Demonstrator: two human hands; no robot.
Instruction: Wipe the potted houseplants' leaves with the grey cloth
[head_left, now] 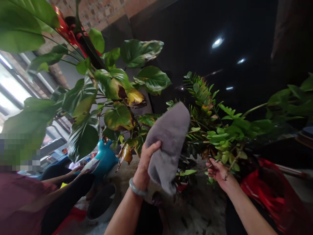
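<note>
My left hand (149, 156), with a pale bangle on its wrist, grips a grey cloth (168, 143) that stands up from the thumb and hangs down below it. My right hand (220, 171) is at the lower part of a green leafy plant (225, 133), its fingers curled in around a thin stem. Just left of the cloth spreads a large-leaved plant (119, 114), several of its leaves yellowed and brown at the edges. The fingers of my left hand behind the cloth are hidden.
At the left sits another person (22, 202) in a maroon top, holding something pale. A blue toy-like figure (105, 160) stands near a dark bucket (101, 200). Red plastic wrapping (266, 186) is at lower right. A glossy dark wall panel (190, 39) rises behind the plants.
</note>
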